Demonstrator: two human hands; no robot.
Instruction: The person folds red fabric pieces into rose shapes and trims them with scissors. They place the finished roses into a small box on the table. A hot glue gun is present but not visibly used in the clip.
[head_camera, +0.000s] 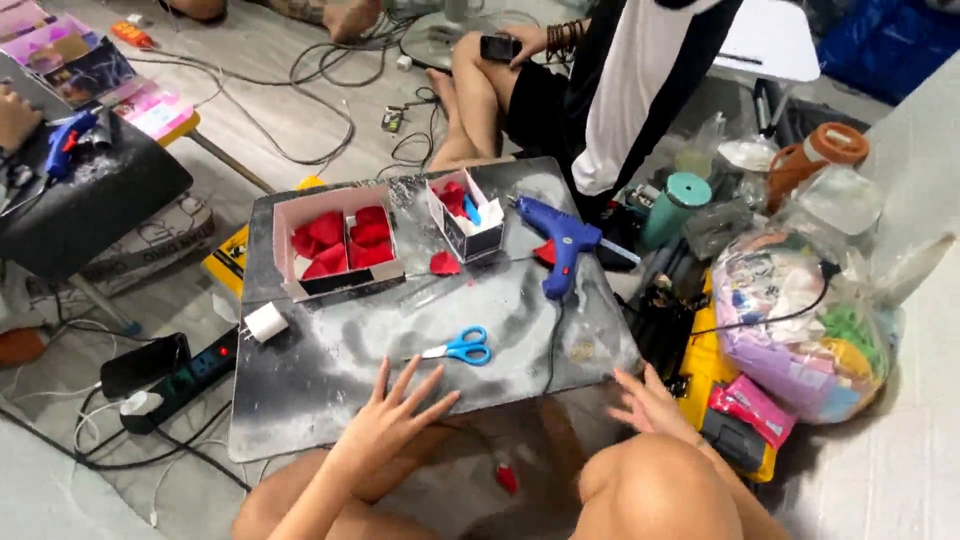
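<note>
Pale tiled floor (260, 60), strewn with dark cables (330, 70). Low grey worktable (330, 380) at centre, its surface scuffed; second dark table (90, 200) off its left edge. Even, bright indoor light; white wall (920, 150) at right.

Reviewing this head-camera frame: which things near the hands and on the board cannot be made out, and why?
- Right hand: motion-blurred; contact with the board edge unclear.
- Small red thing below the board: too small and blurred to identify.
- Small box: its wall hides most of the contents.
- Left hand: fingers spread at the board edge; whether they touch it is unclear.
- Blue glue gun: cord end lost among clutter.
</note>
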